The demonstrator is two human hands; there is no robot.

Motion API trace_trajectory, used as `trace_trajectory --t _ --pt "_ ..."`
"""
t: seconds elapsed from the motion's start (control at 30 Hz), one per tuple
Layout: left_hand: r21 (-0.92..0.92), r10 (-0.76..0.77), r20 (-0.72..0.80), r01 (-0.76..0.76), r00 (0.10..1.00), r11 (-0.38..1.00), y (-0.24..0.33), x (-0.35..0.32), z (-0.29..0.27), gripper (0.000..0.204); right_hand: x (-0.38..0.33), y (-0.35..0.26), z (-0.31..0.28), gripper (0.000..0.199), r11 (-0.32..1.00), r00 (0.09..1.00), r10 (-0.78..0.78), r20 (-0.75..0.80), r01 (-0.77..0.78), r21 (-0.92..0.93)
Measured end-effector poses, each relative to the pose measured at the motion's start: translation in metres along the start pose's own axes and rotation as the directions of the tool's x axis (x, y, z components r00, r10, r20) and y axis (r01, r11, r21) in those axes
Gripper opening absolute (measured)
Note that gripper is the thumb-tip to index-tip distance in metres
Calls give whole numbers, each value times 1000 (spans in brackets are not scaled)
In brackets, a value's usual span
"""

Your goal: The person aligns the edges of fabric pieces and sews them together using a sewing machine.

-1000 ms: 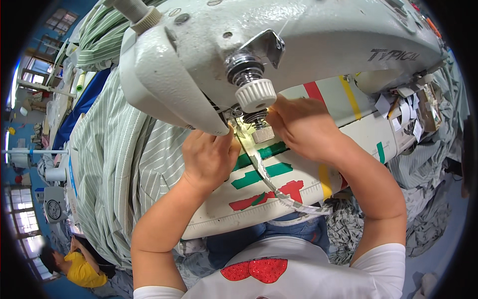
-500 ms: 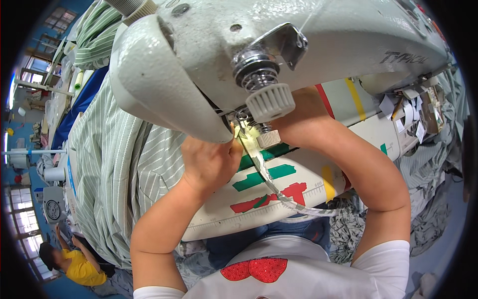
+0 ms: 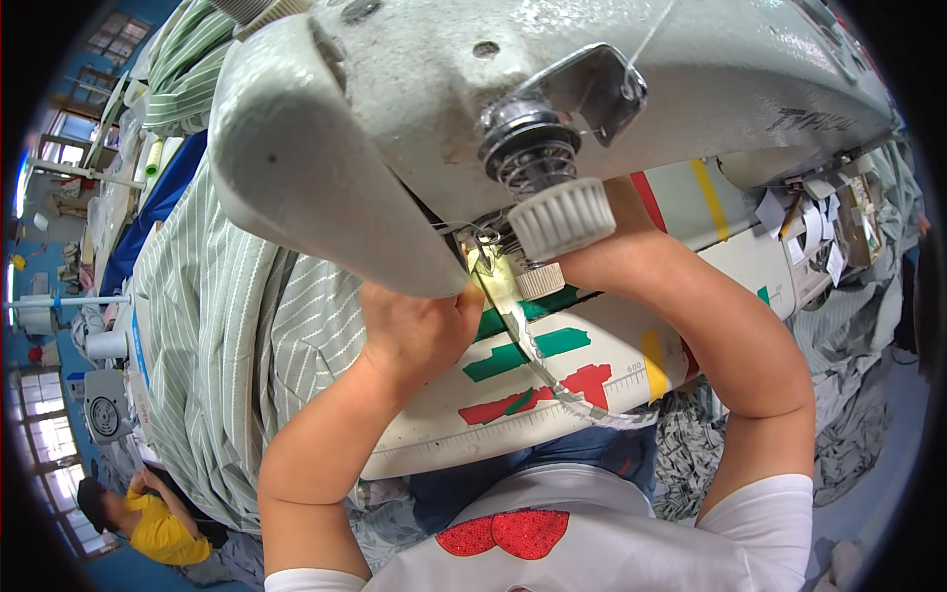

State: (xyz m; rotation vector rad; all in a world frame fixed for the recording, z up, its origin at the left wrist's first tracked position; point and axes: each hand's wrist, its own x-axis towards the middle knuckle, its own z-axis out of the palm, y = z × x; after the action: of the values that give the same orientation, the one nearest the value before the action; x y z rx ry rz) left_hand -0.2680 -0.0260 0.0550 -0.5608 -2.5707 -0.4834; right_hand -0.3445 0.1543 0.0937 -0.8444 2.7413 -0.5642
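A large grey-white sewing machine head (image 3: 326, 168) fills the upper middle. My left hand (image 3: 419, 326) is beneath its front end, knuckles up and fingers curled; their tips and whatever they grip are hidden. Of my right hand (image 3: 602, 252), only the back and wrist show behind the tension knobs; its fingers are out of sight. Between the hands a narrow striped fabric strip (image 3: 530, 350) runs from the lit needle area down across the machine bed to its front edge. Grey-green striped cloth (image 3: 217, 326) is heaped against the left side of my left hand.
The pale machine bed (image 3: 513, 434) has a ruler edge and green, red and yellow tape. A box of paper scraps (image 3: 848, 227) stands at right, above piled cloth (image 3: 710, 444). A person in yellow (image 3: 163, 523) sits at far left near a fan-like grey unit (image 3: 107, 414).
The view has shifted slightly, so the machine head and its knobs appear lower and farther right. The strip's loose end lies a little farther left. Both my hands stay nearly in place.
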Motion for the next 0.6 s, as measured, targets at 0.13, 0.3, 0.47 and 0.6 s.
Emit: trace_trajectory --t 0.13,0.3,0.47,0.6 --pt "-2 20 -21 -20 1000 1000 -3 -2 4 11 6 4 4 20 999 999 -4 47 2 43" --pt "51 23 16 -24 1000 998 -8 -6 4 15 3 7 -6 22 981 993 -110 28 104 162" --pt "23 60 -24 -59 998 998 -4 -2 2 24 4 18 -2 29 946 978 -204 -33 206 250" --pt "20 77 1 -77 997 997 -6 -5 3 30 7 17 -12 34 945 978 -188 88 155 288"
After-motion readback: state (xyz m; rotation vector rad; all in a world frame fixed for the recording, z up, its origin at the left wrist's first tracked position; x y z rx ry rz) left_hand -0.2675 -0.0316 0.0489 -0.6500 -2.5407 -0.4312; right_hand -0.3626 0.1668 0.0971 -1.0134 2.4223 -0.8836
